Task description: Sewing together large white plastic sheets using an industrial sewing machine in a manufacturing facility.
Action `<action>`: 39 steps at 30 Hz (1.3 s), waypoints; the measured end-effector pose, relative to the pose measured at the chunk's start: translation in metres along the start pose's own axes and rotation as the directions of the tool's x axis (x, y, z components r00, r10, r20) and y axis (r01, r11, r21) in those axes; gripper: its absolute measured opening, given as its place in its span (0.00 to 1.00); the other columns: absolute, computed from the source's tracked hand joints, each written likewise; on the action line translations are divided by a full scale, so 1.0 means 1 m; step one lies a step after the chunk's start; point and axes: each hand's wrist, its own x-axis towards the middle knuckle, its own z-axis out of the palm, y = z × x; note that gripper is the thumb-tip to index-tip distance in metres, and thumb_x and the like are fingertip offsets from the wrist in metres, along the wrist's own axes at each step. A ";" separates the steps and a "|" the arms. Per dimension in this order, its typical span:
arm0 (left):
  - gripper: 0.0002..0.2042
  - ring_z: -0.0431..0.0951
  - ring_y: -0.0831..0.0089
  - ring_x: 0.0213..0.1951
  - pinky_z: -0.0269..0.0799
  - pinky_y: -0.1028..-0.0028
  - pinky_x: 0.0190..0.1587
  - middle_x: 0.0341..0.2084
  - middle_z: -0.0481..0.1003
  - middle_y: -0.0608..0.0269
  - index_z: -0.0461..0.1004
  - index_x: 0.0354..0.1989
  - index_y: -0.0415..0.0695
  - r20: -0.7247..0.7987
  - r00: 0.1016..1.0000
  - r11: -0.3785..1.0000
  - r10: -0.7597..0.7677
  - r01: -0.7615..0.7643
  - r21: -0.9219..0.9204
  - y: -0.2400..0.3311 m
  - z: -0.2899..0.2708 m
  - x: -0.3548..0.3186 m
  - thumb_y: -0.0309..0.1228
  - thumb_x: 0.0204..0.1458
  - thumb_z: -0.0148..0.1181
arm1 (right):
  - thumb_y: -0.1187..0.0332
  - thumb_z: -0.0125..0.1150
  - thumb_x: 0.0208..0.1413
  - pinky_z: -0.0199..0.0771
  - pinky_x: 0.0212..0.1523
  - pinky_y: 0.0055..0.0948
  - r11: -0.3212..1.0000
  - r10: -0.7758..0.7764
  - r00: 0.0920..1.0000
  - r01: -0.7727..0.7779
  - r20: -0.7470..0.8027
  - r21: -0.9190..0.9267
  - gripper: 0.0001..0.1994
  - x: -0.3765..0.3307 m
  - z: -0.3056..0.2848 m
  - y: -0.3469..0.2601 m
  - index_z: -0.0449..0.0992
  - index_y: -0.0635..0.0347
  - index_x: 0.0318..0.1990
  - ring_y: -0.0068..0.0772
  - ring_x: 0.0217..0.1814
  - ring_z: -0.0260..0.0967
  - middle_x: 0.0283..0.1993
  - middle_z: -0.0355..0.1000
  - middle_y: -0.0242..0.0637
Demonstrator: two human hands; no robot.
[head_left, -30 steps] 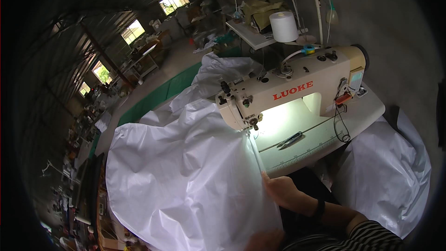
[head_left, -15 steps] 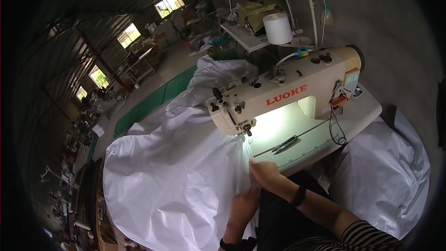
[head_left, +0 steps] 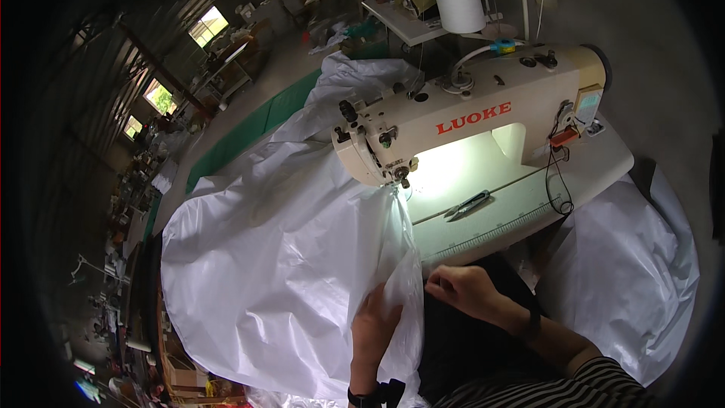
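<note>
Head view: a big sheet of thin, glossy white fabric (head_left: 257, 272), creased and billowing, fills the lower left and centre, running up under the cream sewing machine (head_left: 468, 125) at upper right. Left hand (head_left: 375, 325) lies flat under its edge, fingers open. Right hand (head_left: 464, 291), lower centre, pinches the edge closed.

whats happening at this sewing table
A person sits at a cream sewing machine with a big sheet of white fabric spread out to its left. The left hand is under or against the near edge of the fabric, and the right hand pinches that edge just in front of the table. The fabric runs up to the needle area, which is lit by the machine's lamp. A pair of snips lies on the table, and a white thread cone stands behind the machine.
</note>
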 end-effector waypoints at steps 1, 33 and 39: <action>0.22 0.77 0.45 0.43 0.74 0.57 0.45 0.40 0.77 0.47 0.71 0.53 0.40 -0.006 1.000 0.999 -0.029 0.029 -0.019 -0.004 0.002 -0.008 0.30 0.49 0.65 | 0.54 0.64 0.56 0.75 0.28 0.34 0.994 0.072 0.994 -0.078 0.085 0.074 0.15 -0.017 0.009 -0.003 0.77 0.56 0.36 0.37 0.24 0.75 0.23 0.74 0.33; 0.06 0.76 0.83 0.27 0.71 0.80 0.29 0.26 0.80 0.64 0.79 0.38 0.37 0.042 0.964 0.775 -0.262 0.237 -0.585 0.017 -0.018 -0.047 0.22 0.53 0.65 | 0.61 0.62 0.58 0.77 0.36 0.28 0.877 -0.465 0.870 0.426 0.166 0.224 0.13 -0.063 0.016 -0.087 0.71 0.54 0.46 0.28 0.38 0.75 0.41 0.74 0.27; 0.06 0.76 0.82 0.28 0.71 0.79 0.32 0.28 0.81 0.65 0.78 0.38 0.37 0.037 0.990 0.846 -0.138 0.138 -0.515 0.008 -0.032 -0.044 0.21 0.52 0.66 | 0.67 0.60 0.62 0.75 0.47 0.27 0.336 0.188 0.874 -0.486 0.448 0.807 0.13 -0.049 0.061 -0.069 0.73 0.65 0.50 0.28 0.52 0.72 0.48 0.75 0.37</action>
